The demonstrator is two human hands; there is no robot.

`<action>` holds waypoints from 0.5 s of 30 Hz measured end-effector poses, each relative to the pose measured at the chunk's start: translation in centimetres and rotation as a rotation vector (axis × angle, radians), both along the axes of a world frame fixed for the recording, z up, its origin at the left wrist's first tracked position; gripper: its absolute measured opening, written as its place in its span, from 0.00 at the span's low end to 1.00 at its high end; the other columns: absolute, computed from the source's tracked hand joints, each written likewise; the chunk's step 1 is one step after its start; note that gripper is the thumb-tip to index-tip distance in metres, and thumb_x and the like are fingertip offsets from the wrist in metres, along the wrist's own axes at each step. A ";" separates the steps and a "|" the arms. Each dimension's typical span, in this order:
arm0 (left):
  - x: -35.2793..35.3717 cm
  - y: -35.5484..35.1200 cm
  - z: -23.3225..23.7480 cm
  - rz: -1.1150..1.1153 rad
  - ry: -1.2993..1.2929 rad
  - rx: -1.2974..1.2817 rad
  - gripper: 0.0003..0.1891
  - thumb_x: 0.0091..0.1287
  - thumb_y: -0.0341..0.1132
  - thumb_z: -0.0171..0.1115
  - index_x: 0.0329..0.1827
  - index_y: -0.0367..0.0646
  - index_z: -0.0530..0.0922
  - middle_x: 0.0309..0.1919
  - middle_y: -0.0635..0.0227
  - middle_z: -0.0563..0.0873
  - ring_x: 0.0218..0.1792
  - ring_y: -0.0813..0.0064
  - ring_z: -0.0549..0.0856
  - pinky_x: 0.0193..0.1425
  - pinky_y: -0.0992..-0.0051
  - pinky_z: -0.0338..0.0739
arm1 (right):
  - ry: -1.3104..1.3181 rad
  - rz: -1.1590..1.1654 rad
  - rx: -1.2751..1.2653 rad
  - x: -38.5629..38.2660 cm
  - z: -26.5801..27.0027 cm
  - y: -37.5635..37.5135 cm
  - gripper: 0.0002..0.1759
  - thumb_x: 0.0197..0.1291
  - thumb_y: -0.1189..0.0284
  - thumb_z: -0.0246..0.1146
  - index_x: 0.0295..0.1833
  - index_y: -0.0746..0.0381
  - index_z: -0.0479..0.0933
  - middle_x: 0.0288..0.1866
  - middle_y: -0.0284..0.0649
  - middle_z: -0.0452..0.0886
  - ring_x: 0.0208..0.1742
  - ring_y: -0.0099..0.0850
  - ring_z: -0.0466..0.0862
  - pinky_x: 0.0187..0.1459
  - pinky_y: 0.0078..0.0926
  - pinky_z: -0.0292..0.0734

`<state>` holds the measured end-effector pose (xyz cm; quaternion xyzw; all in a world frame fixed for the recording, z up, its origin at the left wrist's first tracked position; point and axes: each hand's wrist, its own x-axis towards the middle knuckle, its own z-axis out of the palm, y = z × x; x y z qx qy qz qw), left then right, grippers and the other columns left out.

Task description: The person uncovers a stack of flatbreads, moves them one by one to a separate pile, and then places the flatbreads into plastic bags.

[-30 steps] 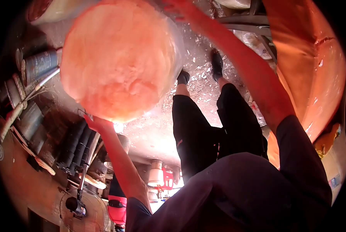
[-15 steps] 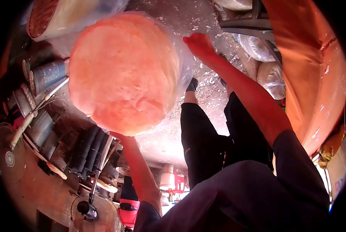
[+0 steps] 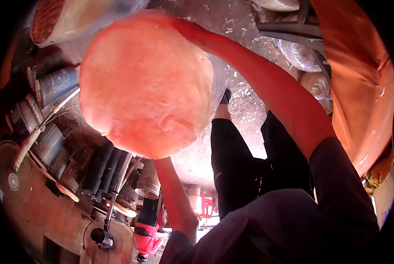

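Observation:
A large round pale mass point(image 3: 146, 88), tinted orange-pink, fills the upper left middle. Clear plastic point(image 3: 218, 77) shows along its right side. My right arm reaches over from the right, and my right hand point(image 3: 179, 27) is against the upper rim of the mass; its fingers are blurred and partly hidden. From below, my left forearm point(image 3: 175, 193) rises to the lower edge of the mass, where my left hand is hidden behind it.
Metal cans point(image 3: 58, 86) and dark rolls point(image 3: 102, 169) line the left. A fan point(image 3: 111, 240) stands at the lower left. Orange sheeting point(image 3: 359, 79) hangs at right, beside filled plastic bags point(image 3: 298, 55). White scraps litter the floor point(image 3: 245, 94). A wrapped cylinder point(image 3: 80, 22) lies upper left.
My right hand has moved left from beside the mass to its upper rim. My left forearm has shifted slightly right. The mass appears slightly lower and further right.

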<state>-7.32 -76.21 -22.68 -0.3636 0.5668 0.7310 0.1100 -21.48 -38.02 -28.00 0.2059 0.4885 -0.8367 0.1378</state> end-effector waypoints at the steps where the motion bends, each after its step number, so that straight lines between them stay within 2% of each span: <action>1: 0.0 0.4 0.0 0.007 0.001 0.016 0.29 0.76 0.50 0.44 0.74 0.41 0.62 0.71 0.60 0.69 0.70 0.61 0.67 0.76 0.60 0.57 | -0.007 -0.016 -0.027 0.2 -0.4 -0.2 0.32 0.72 0.48 0.48 0.69 0.59 0.70 0.69 0.41 0.72 0.68 0.34 0.70 0.69 0.34 0.62; 12: -2.1 3.4 0.2 0.102 0.033 0.293 0.30 0.75 0.52 0.46 0.74 0.42 0.62 0.73 0.61 0.65 0.73 0.59 0.63 0.77 0.56 0.51 | -0.061 -0.008 -0.004 0.1 2.4 0.4 0.24 0.73 0.56 0.51 0.63 0.60 0.74 0.61 0.40 0.77 0.59 0.32 0.76 0.62 0.34 0.69; 13: -2.4 3.2 0.6 0.126 0.047 0.342 0.31 0.75 0.52 0.46 0.74 0.42 0.62 0.73 0.61 0.65 0.73 0.59 0.63 0.78 0.56 0.51 | -0.060 -0.009 -0.004 -0.4 1.0 1.6 0.24 0.73 0.56 0.51 0.63 0.60 0.74 0.61 0.40 0.77 0.59 0.32 0.76 0.62 0.34 0.69; 15: -2.6 2.8 1.5 0.182 0.064 0.466 0.31 0.75 0.52 0.47 0.74 0.42 0.62 0.74 0.61 0.64 0.73 0.59 0.62 0.78 0.56 0.50 | 0.502 0.402 0.864 -1.2 -3.6 4.3 0.25 0.69 0.51 0.56 0.59 0.59 0.76 0.50 0.37 0.80 0.48 0.31 0.78 0.52 0.33 0.75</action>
